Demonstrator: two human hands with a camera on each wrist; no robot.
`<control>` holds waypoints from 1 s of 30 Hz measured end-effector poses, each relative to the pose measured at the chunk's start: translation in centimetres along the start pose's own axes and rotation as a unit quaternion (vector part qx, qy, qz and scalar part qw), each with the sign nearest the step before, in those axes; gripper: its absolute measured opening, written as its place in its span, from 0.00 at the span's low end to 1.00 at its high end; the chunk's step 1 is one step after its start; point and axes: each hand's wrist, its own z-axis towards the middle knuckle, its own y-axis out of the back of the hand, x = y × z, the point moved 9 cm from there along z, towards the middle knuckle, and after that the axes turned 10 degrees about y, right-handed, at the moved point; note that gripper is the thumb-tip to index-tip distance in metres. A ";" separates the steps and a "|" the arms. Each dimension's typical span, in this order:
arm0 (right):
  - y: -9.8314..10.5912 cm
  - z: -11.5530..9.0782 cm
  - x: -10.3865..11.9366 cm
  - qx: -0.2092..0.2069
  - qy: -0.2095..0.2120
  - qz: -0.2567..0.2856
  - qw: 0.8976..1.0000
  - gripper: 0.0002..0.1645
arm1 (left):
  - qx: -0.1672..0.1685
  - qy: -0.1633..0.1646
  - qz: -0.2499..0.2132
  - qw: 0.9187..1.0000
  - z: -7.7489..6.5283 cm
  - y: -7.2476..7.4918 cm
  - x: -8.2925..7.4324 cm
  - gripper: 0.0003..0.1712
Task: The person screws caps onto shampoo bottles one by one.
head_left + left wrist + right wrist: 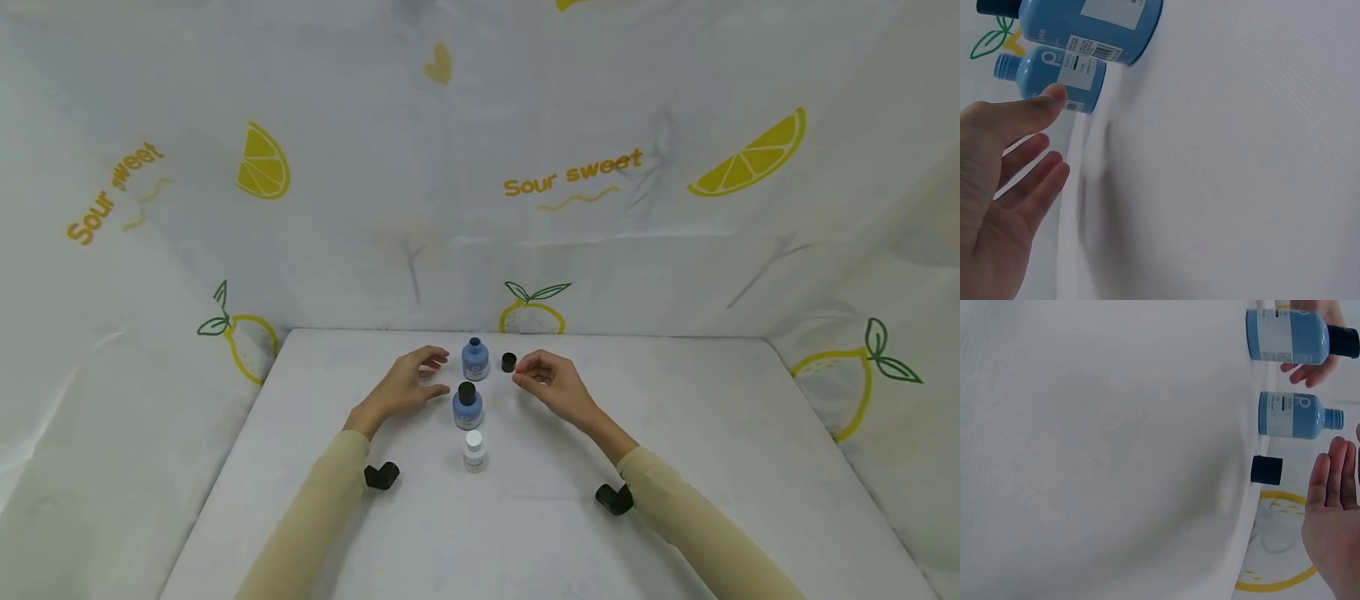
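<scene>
An uncapped blue bottle [475, 360] stands upright, its threaded neck [1334, 419] bare. Beside it on the right a black cap [508, 362] sits on the table. Nearer to me is a second blue bottle [467, 408] with its black cap on, and in front of that a small white bottle [474, 452]. My left hand [408, 379] is held left of the two blue bottles, thumb and fingers spread, holding nothing. To the right of the black cap, my right hand [553, 383] is raised with nothing in it; its extended fingers [1333, 475] show in the right wrist view.
A white sheet covers the table [675, 400], and a curtain [360, 167] printed with lemons hangs behind and at both sides. Black wrist mounts [382, 476] stick out inward from both sleeves.
</scene>
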 end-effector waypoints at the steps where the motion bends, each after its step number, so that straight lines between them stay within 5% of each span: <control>1: 0.2 -0.1 -0.3 -0.002 -0.004 0.000 1.000 0.09 | -0.001 0.000 -0.006 1.000 0.4 -0.2 0.1 0.37; 17: 1.2 -1.0 -2.0 -0.003 -0.028 0.011 1.000 0.12 | 0.020 0.004 -0.050 0.999 4.7 -3.3 0.8 0.38; 30: 1.4 -1.1 -2.6 0.001 -0.027 0.007 1.000 0.11 | 0.006 0.005 -0.064 0.998 4.6 -3.1 0.4 0.36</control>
